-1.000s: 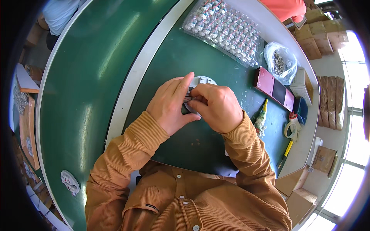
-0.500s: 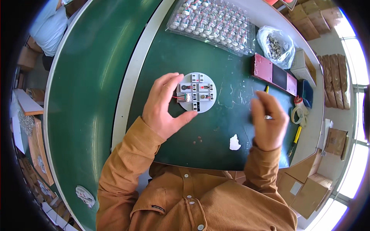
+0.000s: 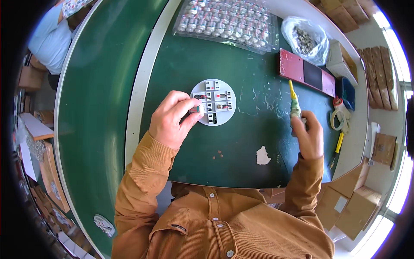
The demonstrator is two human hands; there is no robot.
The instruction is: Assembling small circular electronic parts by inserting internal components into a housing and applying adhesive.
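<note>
Markings: brown corduroy shirt point(image 3: 254, 228), worn, with small dark tag point(image 3: 178, 227) on chest pocket, lettering too small to read. Carton point(image 3: 327, 210), lower right, with white label point(image 3: 340, 203), writing illegible.

Left grip point(image 3: 169, 120): thumb and fingers drawn together on small white part point(image 3: 201, 108) at left edge of round grey disc point(image 3: 225, 118); whether the part is seated there, cannot tell. Half a second ago this grip stood spread beside the disc, the part in plain view with its wires.

Right grip point(image 3: 309, 134): fingers curled around green-wrapped tool point(image 3: 295, 108), yellow tip pointing away from the wearer; whether lifted clear, cannot tell. Half a second ago it was blurred, over the tool's place; one second ago, at the disc.

Disc: lying flat, near middle of surface point(image 3: 241, 166), bearing grey sockets and small fittings.

Surface: green, scratched, crossed by pale strip point(image 3: 139, 103). On it: torn white scrap point(image 3: 262, 156); clear tray point(image 3: 226, 21) of white-and-silver pieces in rows; clear bag point(image 3: 304, 39) of small metal parts; red-and-black block point(image 3: 290, 64); tape roll point(image 3: 332, 119); yellow-handled tool point(image 3: 339, 143). Second pale disc point(image 3: 104, 225), beyond the strip, lower left.

Room: brown wrapped packs point(image 3: 379, 77), right; co-worker point(image 3: 51, 41) in light blue, upper left.
</note>
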